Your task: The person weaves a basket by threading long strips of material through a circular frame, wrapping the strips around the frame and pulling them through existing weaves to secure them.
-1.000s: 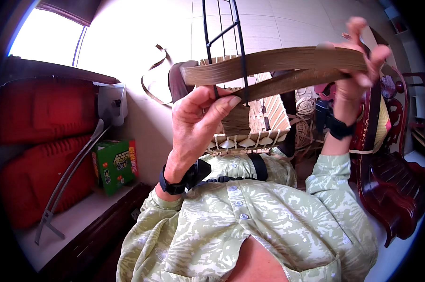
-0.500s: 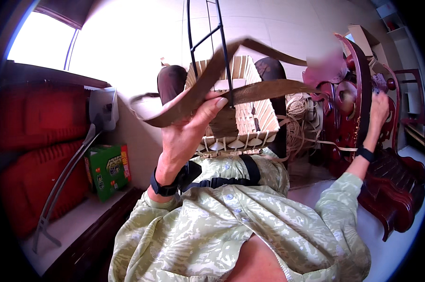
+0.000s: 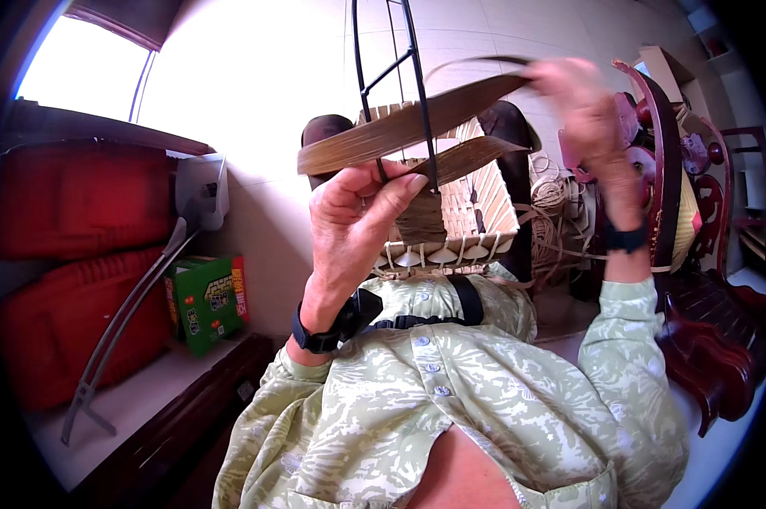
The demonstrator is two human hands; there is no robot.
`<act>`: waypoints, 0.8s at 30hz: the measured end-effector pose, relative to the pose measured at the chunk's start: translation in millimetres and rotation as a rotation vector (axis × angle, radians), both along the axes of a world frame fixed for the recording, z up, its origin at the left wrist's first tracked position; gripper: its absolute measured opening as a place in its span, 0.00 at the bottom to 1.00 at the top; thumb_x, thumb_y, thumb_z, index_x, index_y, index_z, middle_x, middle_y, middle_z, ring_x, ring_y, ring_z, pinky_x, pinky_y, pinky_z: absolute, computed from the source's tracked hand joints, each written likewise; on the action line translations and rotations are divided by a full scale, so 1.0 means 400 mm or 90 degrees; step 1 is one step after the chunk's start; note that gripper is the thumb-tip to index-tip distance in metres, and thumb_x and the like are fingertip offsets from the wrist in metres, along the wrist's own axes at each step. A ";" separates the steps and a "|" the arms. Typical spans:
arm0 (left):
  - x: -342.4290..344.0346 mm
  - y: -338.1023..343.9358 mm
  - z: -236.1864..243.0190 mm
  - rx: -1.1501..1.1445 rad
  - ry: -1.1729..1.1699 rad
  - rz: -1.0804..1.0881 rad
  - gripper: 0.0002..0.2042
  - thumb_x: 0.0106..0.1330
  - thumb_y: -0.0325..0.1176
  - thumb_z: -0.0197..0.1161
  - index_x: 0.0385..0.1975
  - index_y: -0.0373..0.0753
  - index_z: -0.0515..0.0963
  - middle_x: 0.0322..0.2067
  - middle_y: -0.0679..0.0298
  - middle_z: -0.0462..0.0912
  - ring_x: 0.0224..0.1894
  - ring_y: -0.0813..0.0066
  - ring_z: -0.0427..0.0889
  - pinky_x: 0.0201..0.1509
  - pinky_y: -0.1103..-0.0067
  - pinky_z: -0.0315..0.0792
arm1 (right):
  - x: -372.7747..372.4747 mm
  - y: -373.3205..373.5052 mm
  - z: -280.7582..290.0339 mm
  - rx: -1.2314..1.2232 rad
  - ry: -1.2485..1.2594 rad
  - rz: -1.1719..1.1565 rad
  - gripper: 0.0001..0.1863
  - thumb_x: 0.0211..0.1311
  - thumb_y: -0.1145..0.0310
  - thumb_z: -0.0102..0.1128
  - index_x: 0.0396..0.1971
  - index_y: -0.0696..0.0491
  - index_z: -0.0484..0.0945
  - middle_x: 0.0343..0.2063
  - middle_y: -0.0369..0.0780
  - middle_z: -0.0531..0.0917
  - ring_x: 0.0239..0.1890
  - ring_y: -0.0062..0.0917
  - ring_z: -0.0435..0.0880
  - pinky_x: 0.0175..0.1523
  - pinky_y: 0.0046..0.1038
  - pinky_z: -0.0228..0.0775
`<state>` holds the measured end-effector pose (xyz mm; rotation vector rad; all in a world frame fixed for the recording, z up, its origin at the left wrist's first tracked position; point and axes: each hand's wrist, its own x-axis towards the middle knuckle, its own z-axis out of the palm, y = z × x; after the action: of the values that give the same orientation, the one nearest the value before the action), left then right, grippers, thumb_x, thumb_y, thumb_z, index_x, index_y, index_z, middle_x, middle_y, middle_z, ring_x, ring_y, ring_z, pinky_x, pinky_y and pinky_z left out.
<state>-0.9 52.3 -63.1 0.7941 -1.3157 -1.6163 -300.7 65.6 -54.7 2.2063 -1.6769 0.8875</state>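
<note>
A black metal frame [image 3: 419, 81] of thin rods stands upright over my lap. Low on it sits a patch of brown weaving [image 3: 421, 222]. My left hand [image 3: 353, 216] pinches a flat brown strip [image 3: 417, 123] against the frame, thumb and fingers together just above that weaving. The strip loops round the rods and runs up to the right, where my right hand [image 3: 582, 110], smeared by motion, has closed fingers at its far part. Behind and below the frame rests a pale woven basket [image 3: 484, 242], between my knees.
Coils of pale cord [image 3: 552, 191] lie right of the basket. Carved dark red wooden furniture [image 3: 671, 170] stands farther right. On the left are red cushions [image 3: 86, 204], a green box [image 3: 200, 301] and a grey metal bar [image 3: 128, 331].
My right hand has swung from beside the carved furniture up and left, bringing the strip into a tighter loop round the frame. My left hand keeps its pinch.
</note>
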 end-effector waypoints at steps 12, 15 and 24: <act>-0.015 0.001 0.003 0.008 -0.026 -0.005 0.06 0.61 0.21 0.65 0.37 0.35 0.80 0.33 0.67 0.84 0.36 0.85 0.79 0.43 0.86 0.73 | 0.008 0.107 0.099 0.096 -0.215 -0.113 0.22 0.62 0.59 0.59 0.53 0.53 0.75 0.49 0.40 0.81 0.48 0.28 0.79 0.58 0.30 0.66; 0.003 -0.003 -0.004 0.020 -0.005 -0.018 0.08 0.62 0.20 0.64 0.41 0.34 0.79 0.35 0.66 0.84 0.37 0.85 0.79 0.43 0.86 0.73 | 0.193 -0.007 0.083 0.203 -0.320 0.250 0.18 0.58 0.62 0.65 0.45 0.55 0.79 0.41 0.38 0.84 0.40 0.25 0.82 0.52 0.28 0.69; -0.014 -0.006 0.024 0.004 -0.044 -0.034 0.04 0.62 0.20 0.64 0.35 0.31 0.79 0.32 0.68 0.83 0.34 0.88 0.78 0.38 0.89 0.71 | -0.483 0.217 0.011 0.391 -0.116 -0.752 0.34 0.61 0.39 0.48 0.50 0.57 0.78 0.32 0.47 0.85 0.39 0.35 0.86 0.44 0.38 0.72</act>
<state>-6.6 49.9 -53.5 0.8317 -1.3906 -1.6487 -493.9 152.3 -50.5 0.8948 -3.0153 0.2361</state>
